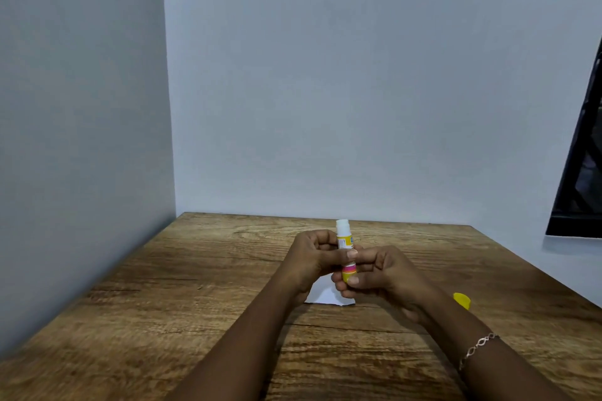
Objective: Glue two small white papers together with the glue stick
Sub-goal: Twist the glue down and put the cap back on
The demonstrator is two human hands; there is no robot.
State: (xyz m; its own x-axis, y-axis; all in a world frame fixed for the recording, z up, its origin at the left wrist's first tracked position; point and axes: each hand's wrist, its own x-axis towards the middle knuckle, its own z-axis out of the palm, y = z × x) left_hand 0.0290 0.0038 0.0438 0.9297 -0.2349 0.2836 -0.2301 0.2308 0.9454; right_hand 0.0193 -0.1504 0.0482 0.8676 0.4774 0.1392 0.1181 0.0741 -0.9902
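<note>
So the wood-grain surface is jammed into a corner. Its far edge butts against the back wall and its left edge runs along the left wall. The right edge cuts diagonally down toward the lower right of the frame. A dark panel leans in at the right border, above that edge. The most room is the broad stretch of wood between the left forearm and the left wall, plus the strip behind the hands up to the back wall.

Both hands are at center frame, raised a bit off the wood. The left hand has its grip wrapped around the middle of the glue stick, thumb across the label. The right hand has a narrow pinch grip on the yellow base, and there's a bracelet on that wrist. The stick stands upright with its white tip exposed on top.

The yellow cap sits on the wood to the right, near the diagonal edge. The white paper lies flat right below the hands, mostly hidden, so I can't tell if it's one sheet or two.
</note>
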